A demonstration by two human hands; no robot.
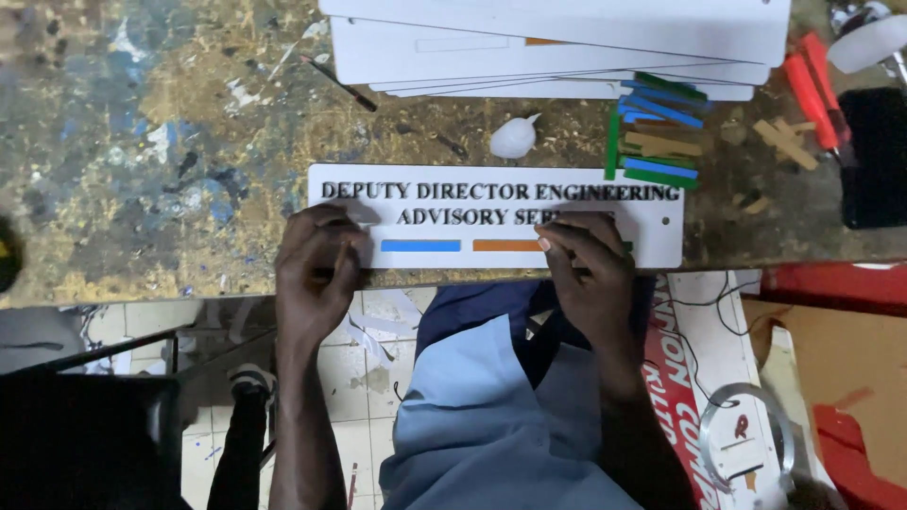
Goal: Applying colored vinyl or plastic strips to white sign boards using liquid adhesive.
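Note:
A white rectangular sign plate (pixel 652 241) with black lettering lies at the near edge of a paint-stained workbench (pixel 142 142). It carries a blue strip (pixel 420 246) and an orange strip (pixel 505 246) along its lower part. My left hand (pixel 316 269) presses on the plate's lower left corner, fingers curled. My right hand (pixel 590 269) rests on the lower right part, fingertips on the plate next to the orange strip, and hides what lies beneath it.
A stack of blank white plates (pixel 567 47) lies at the bench's far side. Green, blue and tan strips (pixel 657 132) are piled to the right, beside a white blob (pixel 513 139), red-handled tools (pixel 814 90) and a black object (pixel 874 156). Tiled floor below.

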